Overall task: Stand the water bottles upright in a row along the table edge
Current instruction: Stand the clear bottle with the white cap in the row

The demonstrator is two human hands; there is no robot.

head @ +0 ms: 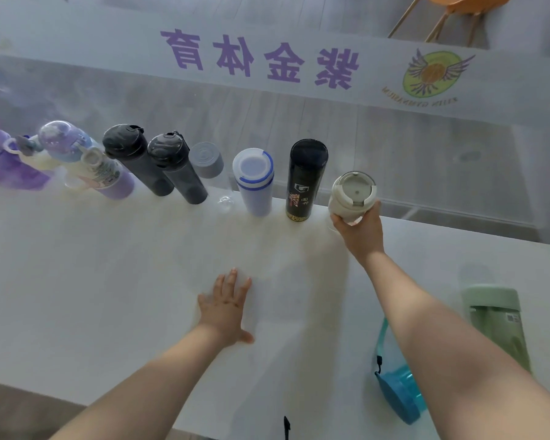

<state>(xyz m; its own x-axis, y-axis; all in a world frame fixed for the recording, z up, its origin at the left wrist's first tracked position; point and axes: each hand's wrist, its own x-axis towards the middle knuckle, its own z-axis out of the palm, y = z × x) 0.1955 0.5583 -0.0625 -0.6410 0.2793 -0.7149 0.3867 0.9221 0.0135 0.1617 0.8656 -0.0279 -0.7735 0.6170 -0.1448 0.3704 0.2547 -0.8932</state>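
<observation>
Row of water bottles upright along the far edge of the desk (108, 281): purple and pale ones at the far left, blurred; two dark grey bottles (153, 160); clear bottle with grey cap (205, 159); white bottle with blue bands (254, 182); black flask (305, 179); cream-lidded bottle (353, 193) at the row's right end, apparently clear-bodied, gripped by the right hand (361, 231); left hand (226, 306) flat on the desk, fingers spread, holding nothing; green bottle (496, 325) and teal bottle (400, 395) near the right edge

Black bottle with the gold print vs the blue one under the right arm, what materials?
Black bottle: opaque and glossy, likely coated metal or hard plastic; its lid mirrors the light. Blue bottle: translucent teal, so probably plastic.
</observation>
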